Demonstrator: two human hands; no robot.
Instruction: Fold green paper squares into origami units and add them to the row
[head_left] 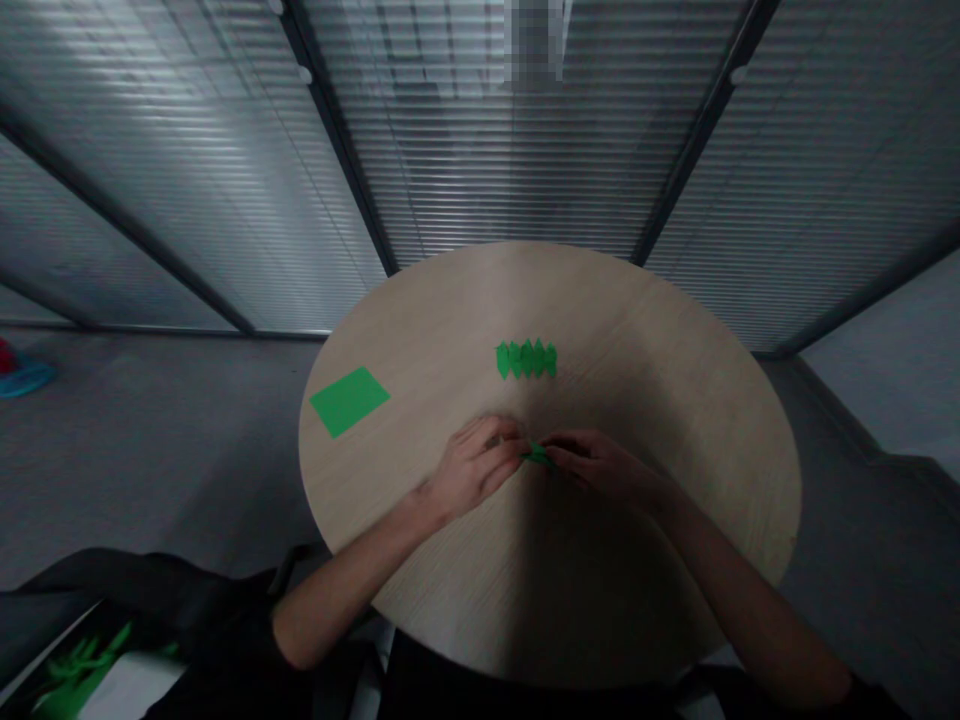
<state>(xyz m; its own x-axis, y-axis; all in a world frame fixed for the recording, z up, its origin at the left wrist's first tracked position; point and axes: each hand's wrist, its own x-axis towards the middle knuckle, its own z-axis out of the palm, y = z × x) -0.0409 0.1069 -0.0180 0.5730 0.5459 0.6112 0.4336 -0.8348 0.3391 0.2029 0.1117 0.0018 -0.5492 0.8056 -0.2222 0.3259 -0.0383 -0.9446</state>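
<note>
Forearms: bare below dark sleeves, reaching in over the near table edge.
Left hand (472, 470): fingers closed on the left end of a small folded green paper piece (537, 455).
Right hand (600, 468): fingertips pinched on the same piece's right end.
Paper piece: between both hands, low over the round light-wood table (675, 420); contact with the top cannot be told.
Row of folded green paper shapes (526, 359): just beyond the hands, untouched.
Flat green paper sheet (349, 400): left part of the table, well apart.
</note>
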